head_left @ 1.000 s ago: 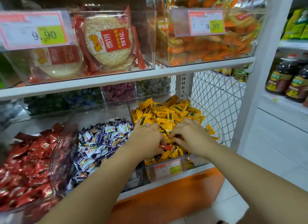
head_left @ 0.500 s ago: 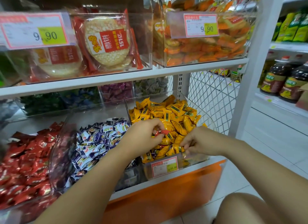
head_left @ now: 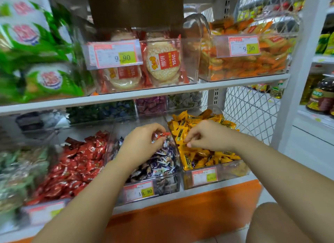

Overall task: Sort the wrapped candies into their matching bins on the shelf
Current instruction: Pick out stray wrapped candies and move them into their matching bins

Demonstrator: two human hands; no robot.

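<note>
Left hand: my left hand (head_left: pixel 142 143) hangs over the purple-and-white bin (head_left: pixel 168 185), above its back half, thumb and fingertips closed in a pinch on one red candy (head_left: pixel 163 134).
Red candy: it sticks out of the pinch on the side towards the yellow bin (head_left: pixel 233 170). Its long axis runs roughly across the bins, and it hangs above the purple-and-white bin's far right corner.
Red bin: the red bin (head_left: pixel 45 211) stands directly left of the purple-and-white bin, sharing a clear wall with it. The candy's home therefore lies to the left of the hand that carries it.
Nearer hand: the left, I judge, since only that shared wall lies between it and the red pile.
Right hand: my right hand (head_left: pixel 209 136) is past the purple-and-white bin's right wall, down among the yellow candies. Its fingers are curled, and I cannot tell whether they grip one.
Coming move: I read it as a short carry leftwards over the wall, then a release.
Risk: letting go early would drop the red candy into the purple-and-white bin.
Shelf: all three bins sit in a row on the bottom shelf (head_left: pixel 198 190).
</note>
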